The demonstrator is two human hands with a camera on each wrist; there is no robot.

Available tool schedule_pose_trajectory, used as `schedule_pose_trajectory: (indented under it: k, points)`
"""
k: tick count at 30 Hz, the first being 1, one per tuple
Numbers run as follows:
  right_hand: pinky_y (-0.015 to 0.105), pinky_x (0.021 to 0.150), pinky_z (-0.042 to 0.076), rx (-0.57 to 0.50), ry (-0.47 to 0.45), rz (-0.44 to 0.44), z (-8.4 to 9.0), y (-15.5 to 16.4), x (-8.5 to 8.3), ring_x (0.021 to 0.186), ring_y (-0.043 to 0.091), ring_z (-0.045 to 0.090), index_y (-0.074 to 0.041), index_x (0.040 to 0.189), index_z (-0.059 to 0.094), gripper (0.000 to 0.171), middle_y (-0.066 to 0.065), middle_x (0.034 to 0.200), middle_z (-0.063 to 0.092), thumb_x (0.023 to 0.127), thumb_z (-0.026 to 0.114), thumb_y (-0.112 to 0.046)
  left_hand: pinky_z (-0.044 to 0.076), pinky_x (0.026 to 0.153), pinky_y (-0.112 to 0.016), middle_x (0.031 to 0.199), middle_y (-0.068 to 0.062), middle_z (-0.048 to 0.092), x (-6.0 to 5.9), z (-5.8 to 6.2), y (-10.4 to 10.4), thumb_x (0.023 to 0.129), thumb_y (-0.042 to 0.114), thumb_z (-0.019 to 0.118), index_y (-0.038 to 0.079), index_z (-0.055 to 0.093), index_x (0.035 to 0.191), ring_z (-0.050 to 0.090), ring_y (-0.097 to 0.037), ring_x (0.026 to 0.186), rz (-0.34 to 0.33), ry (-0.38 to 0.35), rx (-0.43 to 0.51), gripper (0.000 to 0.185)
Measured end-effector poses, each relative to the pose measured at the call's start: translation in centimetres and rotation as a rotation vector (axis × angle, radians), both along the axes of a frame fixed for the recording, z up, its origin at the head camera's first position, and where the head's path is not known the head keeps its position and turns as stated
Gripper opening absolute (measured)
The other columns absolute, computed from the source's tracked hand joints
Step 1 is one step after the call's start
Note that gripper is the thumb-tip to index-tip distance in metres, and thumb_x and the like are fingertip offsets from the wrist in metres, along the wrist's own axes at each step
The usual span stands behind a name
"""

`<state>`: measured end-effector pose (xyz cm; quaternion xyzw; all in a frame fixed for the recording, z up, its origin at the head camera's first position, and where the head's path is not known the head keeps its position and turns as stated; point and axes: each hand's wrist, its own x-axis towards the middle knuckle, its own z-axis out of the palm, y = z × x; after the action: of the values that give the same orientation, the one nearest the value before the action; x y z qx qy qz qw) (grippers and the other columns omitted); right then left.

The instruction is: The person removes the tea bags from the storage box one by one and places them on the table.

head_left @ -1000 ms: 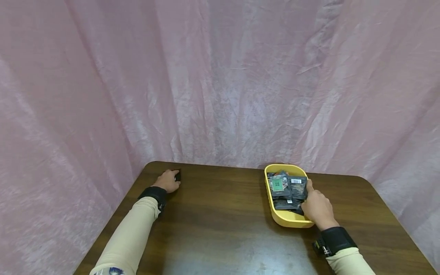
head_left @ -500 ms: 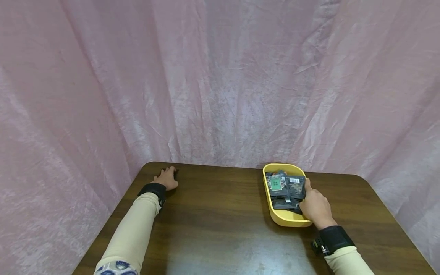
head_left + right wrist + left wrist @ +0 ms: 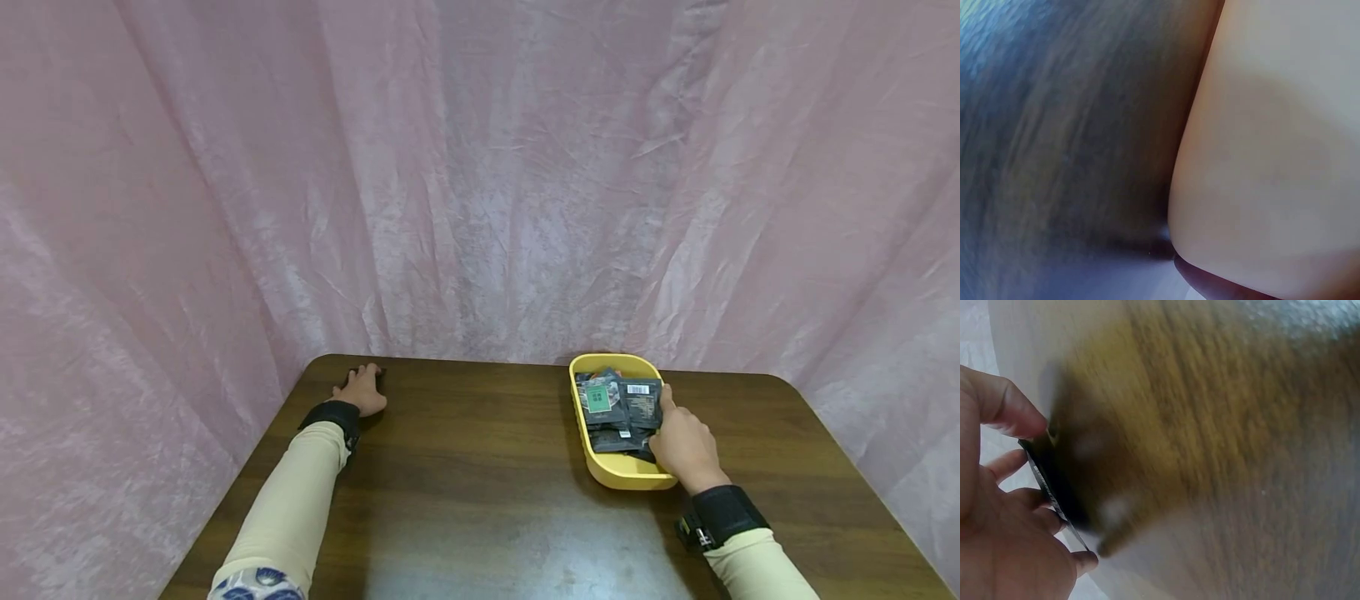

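Note:
At the far left corner of the table, my left hand (image 3: 362, 392) holds a thin black packet (image 3: 1054, 487) between thumb and fingers. In the head view the hand covers most of that packet. My right hand (image 3: 684, 442) grips the right side of a yellow plastic basket (image 3: 626, 481), its index finger lying along the rim and its thumb on the inner side. Several dark flat packets (image 3: 641, 406) are piled inside the basket, one with a green label (image 3: 597, 398). The right wrist view is blurred and shows little of the grip.
The brown wooden table (image 3: 465, 467) has rounded far corners. A pink velvety curtain (image 3: 480, 208) hangs right behind its far edge and along the left side. The basket stands near the far edge, right of the middle.
My left hand has shifted a little and its fingers have spread, so less of the black packet shows. My right hand keeps its grip on the basket; the head view has turned slightly.

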<state>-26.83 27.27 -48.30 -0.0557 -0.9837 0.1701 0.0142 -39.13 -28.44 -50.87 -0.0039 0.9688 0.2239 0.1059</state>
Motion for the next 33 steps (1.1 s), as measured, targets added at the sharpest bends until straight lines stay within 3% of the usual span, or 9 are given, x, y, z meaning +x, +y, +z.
schedule_pose_trajectory:
  k: [3, 9, 15, 20, 28, 33]
  points:
    - [0.062, 0.085, 0.057, 0.003, -0.015, 0.0, 0.1, 0.0, -0.1, 0.091, 0.041, 0.067, 0.01, 0.166, 0.016, 0.095, 0.042, 0.131, 0.061, 0.089, 0.069, -0.009, 0.014, 0.12, -0.086, 0.167, -0.031, 0.03, 0.8, 0.6, 0.5, 0.089, 0.01, 0.057, 0.001, 0.037, 0.157, 0.021, -0.053, 0.159, -0.007, 0.01, -0.027, 0.071]
    - [0.061, 0.083, 0.057, 0.008, -0.016, 0.004, 0.2, -0.1, -0.2, 0.091, 0.041, 0.067, 0.01, 0.166, 0.017, 0.096, 0.041, 0.129, 0.062, 0.088, 0.07, -0.009, 0.013, 0.119, -0.088, 0.17, -0.03, 0.028, 1.6, 0.4, 0.7, 0.089, 0.007, 0.058, 0.002, 0.035, 0.159, 0.018, -0.052, 0.162, -0.004, 0.031, -0.047, 0.074]
    - [0.061, 0.081, 0.057, 0.011, -0.001, 0.015, 0.1, 0.0, -0.2, 0.089, 0.041, 0.068, 0.011, 0.165, 0.018, 0.096, 0.041, 0.125, 0.064, 0.087, 0.071, -0.009, -0.002, 0.12, -0.087, 0.174, -0.032, 0.019, 1.0, -0.6, 0.4, 0.089, 0.007, 0.058, 0.002, 0.035, 0.158, 0.009, -0.053, 0.164, 0.015, 0.048, -0.05, 0.073]
    - [0.062, 0.082, 0.057, 0.015, 0.01, 0.019, 0.0, 0.1, -0.2, 0.09, 0.044, 0.068, 0.011, 0.165, 0.019, 0.095, 0.041, 0.123, 0.064, 0.087, 0.071, -0.009, -0.003, 0.12, -0.087, 0.172, -0.03, 0.025, 0.1, -1.5, 0.4, 0.09, 0.01, 0.062, 0.004, 0.037, 0.155, 0.013, -0.052, 0.163, 0.03, 0.08, -0.069, 0.07]
    - [0.063, 0.081, 0.057, 0.028, 0.024, 0.018, -0.1, 0.1, -0.1, 0.092, 0.047, 0.07, 0.012, 0.164, 0.02, 0.096, 0.041, 0.118, 0.065, 0.086, 0.072, -0.009, -0.002, 0.122, -0.086, 0.171, -0.033, 0.025, 0.3, -0.6, 1.0, 0.091, 0.008, 0.062, 0.001, 0.037, 0.156, 0.016, -0.052, 0.162, 0.028, 0.079, -0.088, 0.07]
    - [0.062, 0.08, 0.057, 0.031, 0.024, 0.023, 0.0, 0.0, -0.1, 0.091, 0.047, 0.07, 0.012, 0.164, 0.02, 0.096, 0.04, 0.118, 0.065, 0.086, 0.072, -0.009, 0.001, 0.122, -0.086, 0.171, -0.034, 0.025, 0.3, -0.7, 1.0, 0.092, 0.009, 0.063, 0.001, 0.035, 0.157, 0.016, -0.052, 0.162, 0.032, 0.084, -0.108, 0.071]
